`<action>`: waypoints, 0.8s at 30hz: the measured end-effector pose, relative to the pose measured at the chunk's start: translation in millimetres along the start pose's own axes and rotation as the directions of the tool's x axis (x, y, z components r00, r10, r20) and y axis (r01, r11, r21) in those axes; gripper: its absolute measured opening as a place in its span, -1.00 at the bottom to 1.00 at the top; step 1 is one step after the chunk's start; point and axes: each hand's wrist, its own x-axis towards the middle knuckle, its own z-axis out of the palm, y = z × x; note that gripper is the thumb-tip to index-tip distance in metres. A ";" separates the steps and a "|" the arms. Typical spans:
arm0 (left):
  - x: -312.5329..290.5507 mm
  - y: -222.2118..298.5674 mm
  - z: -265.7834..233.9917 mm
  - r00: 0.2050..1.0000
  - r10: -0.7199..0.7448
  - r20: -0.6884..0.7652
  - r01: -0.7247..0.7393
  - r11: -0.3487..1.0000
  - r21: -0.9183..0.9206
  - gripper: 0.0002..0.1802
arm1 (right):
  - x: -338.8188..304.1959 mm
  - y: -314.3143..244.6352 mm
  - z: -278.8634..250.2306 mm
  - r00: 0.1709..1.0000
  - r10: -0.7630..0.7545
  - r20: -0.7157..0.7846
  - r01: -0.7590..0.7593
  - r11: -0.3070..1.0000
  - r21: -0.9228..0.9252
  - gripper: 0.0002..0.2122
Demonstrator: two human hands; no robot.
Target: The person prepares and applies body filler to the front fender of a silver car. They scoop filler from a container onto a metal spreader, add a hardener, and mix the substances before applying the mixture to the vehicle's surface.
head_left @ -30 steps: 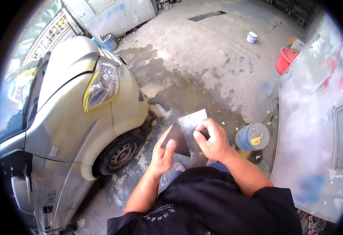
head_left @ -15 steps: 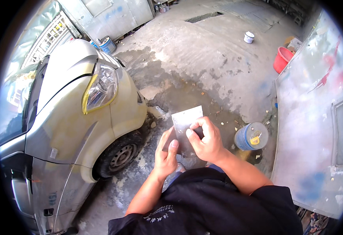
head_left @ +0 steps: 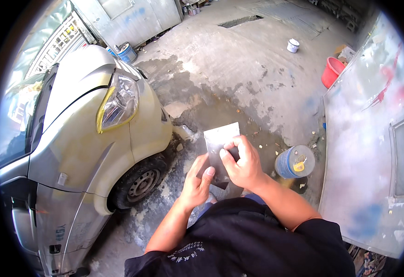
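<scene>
flat metal plate [head_left: 220, 141], both hands gripping

The concrete floor [head_left: 239, 60] was grey, with dark wet stains near its middle. A pale car [head_left: 86, 152] stood at the left edge. A big grey panel [head_left: 373, 152] leaned at the right. A red bucket [head_left: 332, 71] and a white can [head_left: 293, 45] were near the far right corner. Daylight was strong.
</scene>
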 end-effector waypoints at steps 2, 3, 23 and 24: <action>0.0 -3.2 -3.8 0.995 0.051 0.083 -0.055 0.997 0.047 -0.63 | 16.8 -3.2 -7.1 0.999 0.028 -0.018 -0.027 0.999 0.037 -0.83; 0.7 -0.9 -3.7 0.994 0.066 0.087 -0.069 0.997 0.031 -0.65 | 24.0 -2.6 -12.7 0.999 0.043 -0.027 -0.041 0.998 0.051 -0.83; 0.7 -6.6 -32.3 0.976 -0.217 -0.009 0.217 0.976 -0.021 -0.81 | 29.7 5.5 -14.2 0.763 -0.090 0.641 0.103 0.995 0.016 -0.85; 0.4 -3.5 -31.1 0.975 -0.221 -0.012 0.221 0.975 -0.001 -0.81 | 27.0 8.9 -14.5 0.775 -0.076 0.627 0.082 0.996 0.019 -0.85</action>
